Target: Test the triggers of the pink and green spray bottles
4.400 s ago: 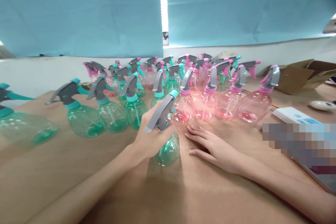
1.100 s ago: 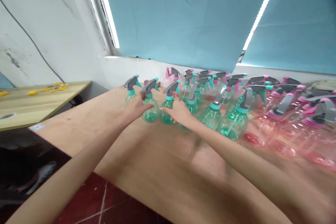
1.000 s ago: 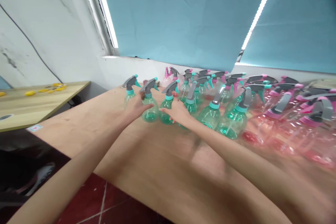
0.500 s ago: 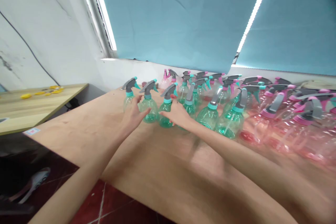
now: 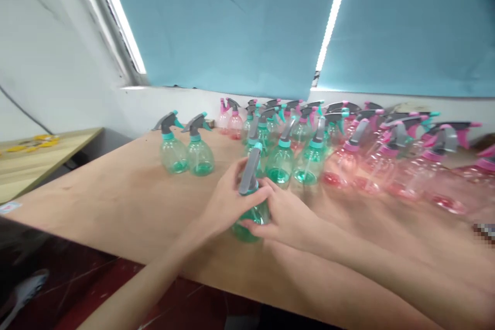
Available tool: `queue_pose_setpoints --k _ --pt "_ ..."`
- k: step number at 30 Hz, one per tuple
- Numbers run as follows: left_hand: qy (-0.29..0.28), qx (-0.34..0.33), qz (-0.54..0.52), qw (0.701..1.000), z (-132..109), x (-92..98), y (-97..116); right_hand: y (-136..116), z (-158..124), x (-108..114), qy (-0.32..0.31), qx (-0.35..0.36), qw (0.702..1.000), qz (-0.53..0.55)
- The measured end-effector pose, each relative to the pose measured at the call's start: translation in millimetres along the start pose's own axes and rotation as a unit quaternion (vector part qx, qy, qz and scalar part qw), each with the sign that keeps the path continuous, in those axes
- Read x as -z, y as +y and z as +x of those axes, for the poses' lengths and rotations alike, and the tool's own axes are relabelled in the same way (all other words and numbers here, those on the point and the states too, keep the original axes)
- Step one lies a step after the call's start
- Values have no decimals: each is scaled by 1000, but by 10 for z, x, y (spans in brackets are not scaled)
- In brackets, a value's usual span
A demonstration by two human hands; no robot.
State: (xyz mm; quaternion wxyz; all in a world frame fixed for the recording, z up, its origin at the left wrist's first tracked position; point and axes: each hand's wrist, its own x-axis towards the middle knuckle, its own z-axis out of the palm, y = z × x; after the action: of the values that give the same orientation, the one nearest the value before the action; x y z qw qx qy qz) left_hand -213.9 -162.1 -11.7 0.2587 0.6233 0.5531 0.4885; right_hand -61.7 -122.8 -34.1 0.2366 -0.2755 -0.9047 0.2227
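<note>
Both hands are wrapped around one green spray bottle (image 5: 249, 232) near the front of the wooden table (image 5: 154, 206). My left hand (image 5: 235, 196) grips it high up, around the neck below the grey trigger head. Lower down, my right hand (image 5: 284, 214) holds the round body from the right side. Two more green spray bottles, a left one (image 5: 173, 154) and its neighbour (image 5: 200, 157), stand upright side by side to the left. Just behind my hands is a row of green spray bottles, among them one (image 5: 280, 162) with a turquoise collar.
Many pink spray bottles (image 5: 410, 178) stand upright along the right and back. A second wooden table (image 5: 73, 152) with yellow pieces (image 5: 38, 142) is at the far left. Blue blinds (image 5: 232, 26) hang behind. A dark object (image 5: 485, 232) lies at the right edge.
My hands have closed on a green spray bottle and drawn it away from the others toward the table's front. The view has turned to the right.
</note>
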Motion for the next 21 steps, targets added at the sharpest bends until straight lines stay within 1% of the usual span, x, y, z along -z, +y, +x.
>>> queue_pose_setpoints --k 3,6,9,12,14,16,19,21 --pt "-19 -45 -16 999 50 -372 135 108 -292 105 23 -4 999 -28" --pt "-42 -77 -30 996 105 -697 203 270 -533 230 64 -20 997 -50" --pt "-67 -101 -37 992 177 -976 224 417 -729 374 83 -13 995 -54" --pt "-88 -100 -54 990 261 -1217 233 535 -881 519 79 -45 994 -62" --pt "-94 -101 -61 989 321 -1346 243 625 -964 612 72 -62 993 -64" --pt "-105 -108 -68 986 384 -1440 254 747 -1038 698 65 -61 994 -61" --pt "-116 -122 -65 984 479 -1519 268 999 -1151 793 43 -38 996 -64" --pt "-115 -127 -55 984 534 -1548 275 1192 -1229 816 20 -25 997 -75"
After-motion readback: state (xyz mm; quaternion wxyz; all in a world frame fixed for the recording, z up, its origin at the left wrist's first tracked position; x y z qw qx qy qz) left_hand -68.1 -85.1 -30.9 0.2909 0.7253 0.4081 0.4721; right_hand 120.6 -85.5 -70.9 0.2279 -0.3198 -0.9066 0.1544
